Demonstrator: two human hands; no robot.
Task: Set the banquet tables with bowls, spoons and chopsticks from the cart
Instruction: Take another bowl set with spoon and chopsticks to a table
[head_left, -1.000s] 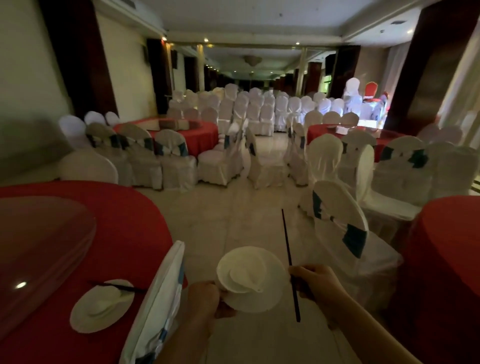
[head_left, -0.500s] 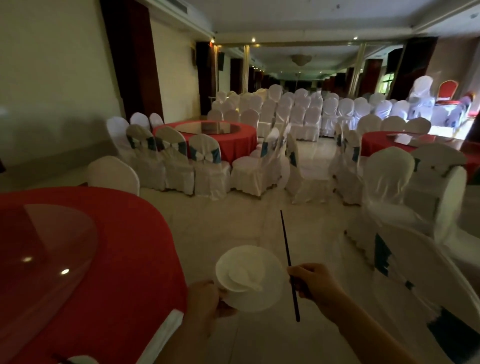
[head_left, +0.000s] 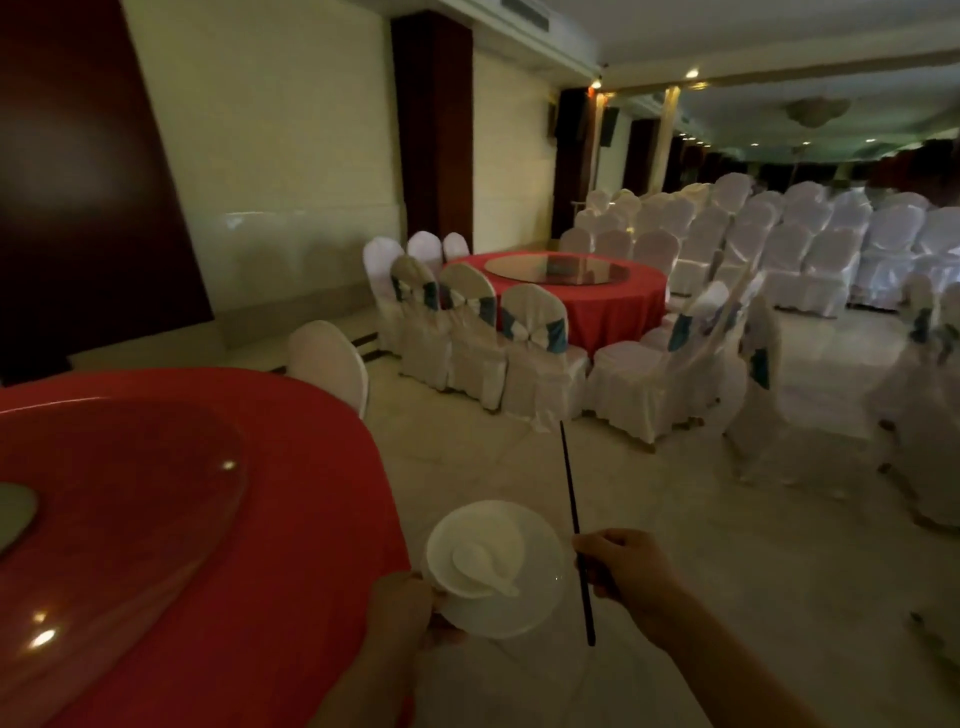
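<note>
My left hand (head_left: 402, 608) grips the near rim of a white plate (head_left: 524, 613) that carries a white bowl (head_left: 470, 551) with a white spoon (head_left: 480, 566) lying in it. My right hand (head_left: 626, 574) holds black chopsticks (head_left: 571, 506) upright, their tips pointing away from me. Both hands hover above the floor, just right of the edge of a round banquet table with a red cloth (head_left: 291, 467). A glass turntable (head_left: 130, 483) lies on that table.
A white-covered chair (head_left: 330, 364) stands at the near table's far side. Farther off stands a second red table (head_left: 618, 306) ringed by covered chairs with teal sashes. Rows of white chairs (head_left: 810, 249) fill the right. Pale tiled floor (head_left: 675, 519) lies ahead.
The view has swung to the left, so the far table and chair rows slid rightwards. The set place and the chair at my left have left the view. Both hands keep their hold.
</note>
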